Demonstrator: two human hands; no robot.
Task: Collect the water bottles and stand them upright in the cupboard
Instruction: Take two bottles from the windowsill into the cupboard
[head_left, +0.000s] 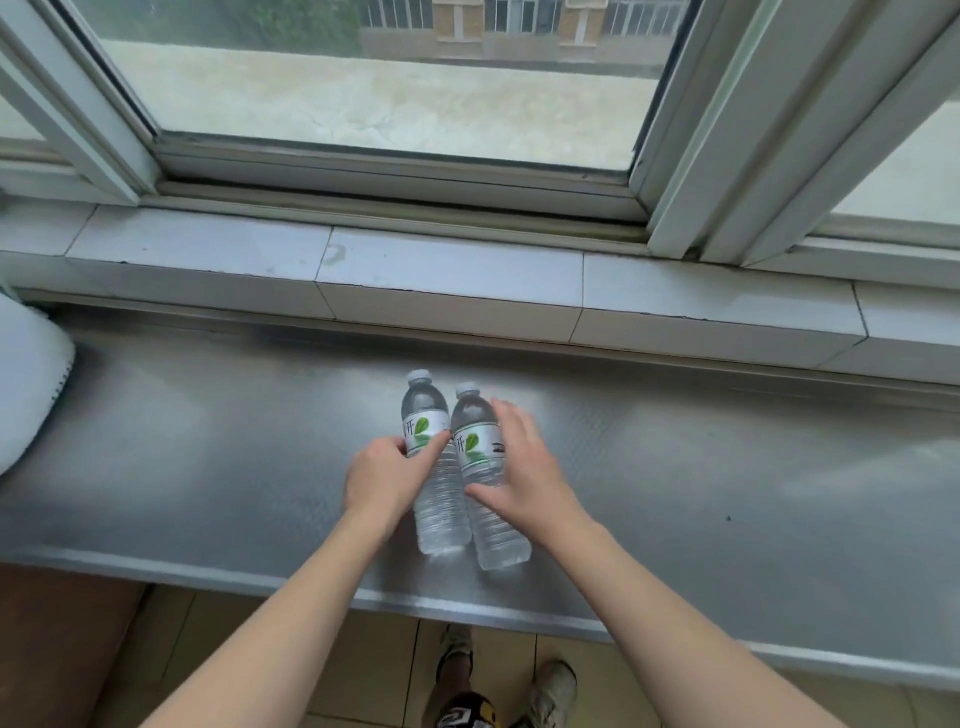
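Big sliding window (384, 83) w/ daylight, tiled sill (452, 270), metal counter (727, 467), beige floor tiles (374, 670)

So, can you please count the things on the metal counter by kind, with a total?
Water bottles: 2, the left bottle and the right bottle, standing side by side
White cloth-like thing at the counter's left edge: 1
Total: 3
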